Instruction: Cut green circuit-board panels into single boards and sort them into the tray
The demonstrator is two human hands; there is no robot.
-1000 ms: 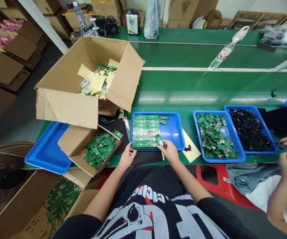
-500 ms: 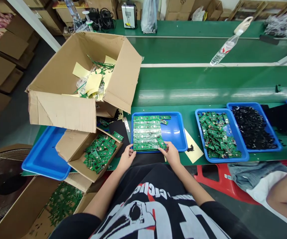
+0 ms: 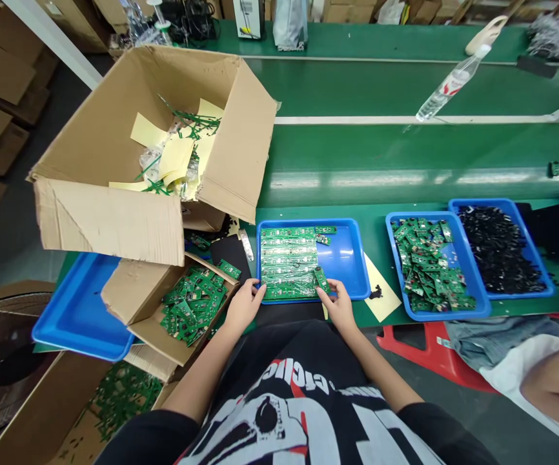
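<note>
In front of me lies a blue tray [image 3: 345,258] with rows of green circuit boards [image 3: 286,265] side by side in its left part. Two loose small boards sit near its top middle. My right hand [image 3: 340,310] pinches one small circuit board [image 3: 321,279] between thumb and fingers, tilted over the right end of the front rows. At the tray's front left corner, my left hand [image 3: 244,309] has its thumb and forefinger closed on the rim. Its other fingers are partly hidden.
Left stands a cardboard box of loose boards [image 3: 195,303], below a large open carton [image 3: 231,135] of scraps. A blue tray [image 3: 83,303] lies further left. Rightward are a tray of boards [image 3: 429,265], a tray of black parts [image 3: 495,248], and a co-worker's arm [image 3: 550,387].
The view has shifted slightly, so the tray and boxes appear a little lower. Both hands keep their places at the tray, and the small board stays in my right hand.
</note>
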